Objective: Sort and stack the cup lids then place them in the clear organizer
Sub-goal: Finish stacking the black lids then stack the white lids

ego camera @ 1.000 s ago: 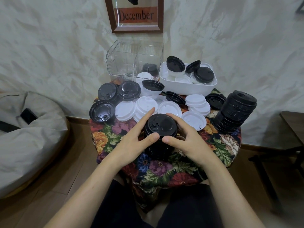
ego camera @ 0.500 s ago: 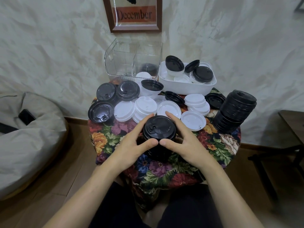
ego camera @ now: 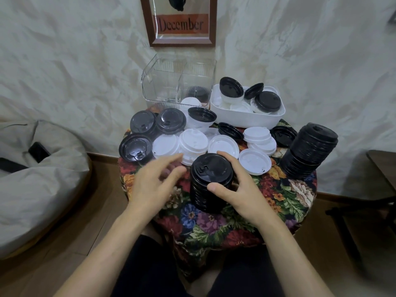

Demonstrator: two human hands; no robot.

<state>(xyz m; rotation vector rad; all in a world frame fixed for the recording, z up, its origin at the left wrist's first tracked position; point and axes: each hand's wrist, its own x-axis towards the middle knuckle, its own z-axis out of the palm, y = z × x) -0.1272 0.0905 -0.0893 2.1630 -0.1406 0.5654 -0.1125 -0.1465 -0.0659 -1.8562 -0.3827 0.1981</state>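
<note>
Head view: a second ago both hands cupped the black stack [ego camera: 211, 181] near the middle of the worktop [ego camera: 214, 224]. Now the left hand [ego camera: 154, 181] has come off it and hangs just left of the stack, blurred with motion, its fingers [ego camera: 169, 160] apart and holding nothing. The right hand [ego camera: 242, 189] stays on the stack, thumb on the near edge of the top lid and fingers curled round the far right side.

The stack stands upright and looks squared, so the tidying step seems done. The freed hand is probably heading for more loose lids [ego camera: 222, 145], which lie just beyond.

The organizer [ego camera: 179, 80] stands far back against the wall, with a dark lid or two in its right compartment. A tall stack [ego camera: 310, 151] leans at the right, and the tub [ego camera: 248, 118] holds mixed lids, so much sorting remains.
</note>
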